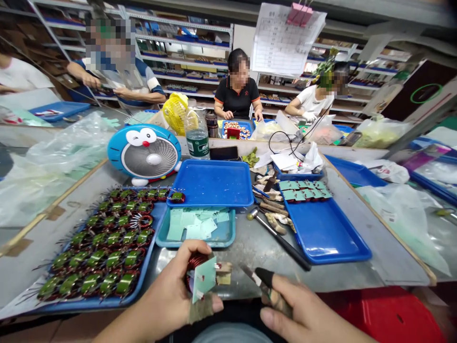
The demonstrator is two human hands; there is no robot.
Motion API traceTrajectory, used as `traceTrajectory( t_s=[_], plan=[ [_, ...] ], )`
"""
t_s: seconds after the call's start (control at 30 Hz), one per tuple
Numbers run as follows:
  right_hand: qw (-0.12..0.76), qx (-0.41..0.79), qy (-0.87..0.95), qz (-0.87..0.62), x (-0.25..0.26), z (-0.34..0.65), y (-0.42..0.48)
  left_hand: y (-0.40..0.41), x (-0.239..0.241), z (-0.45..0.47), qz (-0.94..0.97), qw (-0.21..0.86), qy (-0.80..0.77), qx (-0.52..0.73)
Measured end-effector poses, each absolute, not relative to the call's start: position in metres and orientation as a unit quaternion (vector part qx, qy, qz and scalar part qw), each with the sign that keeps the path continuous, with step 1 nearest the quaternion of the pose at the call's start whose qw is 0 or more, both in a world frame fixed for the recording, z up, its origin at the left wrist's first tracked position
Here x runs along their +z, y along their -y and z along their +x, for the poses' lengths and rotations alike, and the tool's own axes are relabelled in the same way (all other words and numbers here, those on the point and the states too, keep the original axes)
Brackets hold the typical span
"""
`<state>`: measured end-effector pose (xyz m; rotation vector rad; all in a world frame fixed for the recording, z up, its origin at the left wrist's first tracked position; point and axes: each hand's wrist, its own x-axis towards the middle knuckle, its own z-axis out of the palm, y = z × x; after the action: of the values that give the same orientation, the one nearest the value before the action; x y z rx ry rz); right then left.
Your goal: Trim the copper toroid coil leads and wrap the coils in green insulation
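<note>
A copper-wound toroidal coil [195,263] is held up in the left hand [171,290] just above the near edge of the grey metal bench [387,257], with the curled fingers [180,269] pressed together around the winding. A pale green card [204,280] is pinched against the coil, and a tan tape wrap [202,308] is seen on one digit (a second strip of tan tape [224,272] sticks out beside the card). A small blade [250,275] is pinched between the fingers [282,290] of the right hand [298,312], its tip aimed toward the coil but apart from it. A steady pinch on both sides would seem best, with the edge kept shallow and clear of the copper wire. A blue tray of green-topped coils [73,307] is laid out to the left, and a teal tray of green cards [178,243] is set just ahead of the hands. A black-handled tool [282,240] is laid on the bench near a blue tray [332,255], on which a row of carded coils [305,191] is placed. A blue cartoon-faced fan [144,153] is stood farther back, and two co-workers [237,93] are seated across the bench.
</note>
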<state>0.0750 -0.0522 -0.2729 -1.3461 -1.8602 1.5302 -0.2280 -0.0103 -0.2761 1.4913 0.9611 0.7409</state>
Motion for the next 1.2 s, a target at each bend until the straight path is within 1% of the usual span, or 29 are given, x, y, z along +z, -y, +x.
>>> traceTrajectory(
  t_s=[0.1,0.2,0.37,0.57,0.9,1.0,1.2],
  plan=[
    [0.149,0.479,0.716,-0.485,-0.255,0.074,0.047,0.006,-0.271,-0.225,0.739,0.462,-0.402,0.281],
    [0.096,0.447,0.741,-0.492,-0.237,0.070,0.041,0.002,-0.263,-0.221,0.786,0.415,-0.367,0.275],
    [0.045,0.421,0.766,-0.484,-0.221,0.067,0.036,0.000,-0.253,-0.219,0.814,0.397,-0.333,0.264],
    [-0.010,0.404,0.780,-0.478,-0.214,0.066,0.032,0.001,-0.254,-0.223,0.848,0.357,-0.331,0.208],
    [-0.057,0.394,0.788,-0.470,-0.194,0.064,0.028,0.000,-0.243,-0.222,0.906,0.282,-0.253,0.191],
    [-0.066,0.396,0.791,-0.461,-0.190,0.064,0.027,0.002,-0.241,-0.222,0.913,0.273,-0.245,0.181],
    [-0.114,0.412,0.764,-0.483,-0.189,0.061,0.034,0.011,-0.234,-0.218,0.925,0.267,-0.224,0.151]
  ],
)
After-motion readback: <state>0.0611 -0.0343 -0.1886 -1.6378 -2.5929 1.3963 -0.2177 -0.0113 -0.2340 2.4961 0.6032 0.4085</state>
